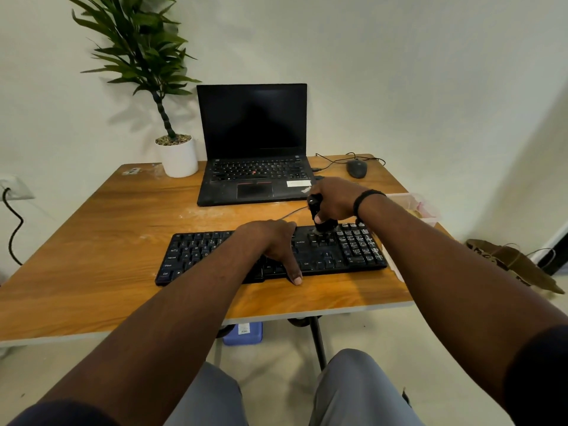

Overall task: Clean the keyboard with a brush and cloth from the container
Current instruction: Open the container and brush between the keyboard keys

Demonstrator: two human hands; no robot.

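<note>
A black keyboard point(190, 253) lies across the front of the wooden table point(92, 241). My left hand point(273, 241) rests flat on the keyboard's middle, its thumb reaching down over the front edge. My right hand point(335, 199) grips a black brush point(319, 216) upright, with the bristles down on the keys just left of the number pad. A clear plastic container point(421, 209) stands at the table's right edge behind my right forearm; something yellowish lies inside, not clear what.
An open black laptop point(255, 149) stands behind the keyboard. A white potted plant point(179, 156) is at the back left, a wired mouse point(357, 168) at the back right. Below the table sit a blue box point(242, 333) and the table leg point(318, 342).
</note>
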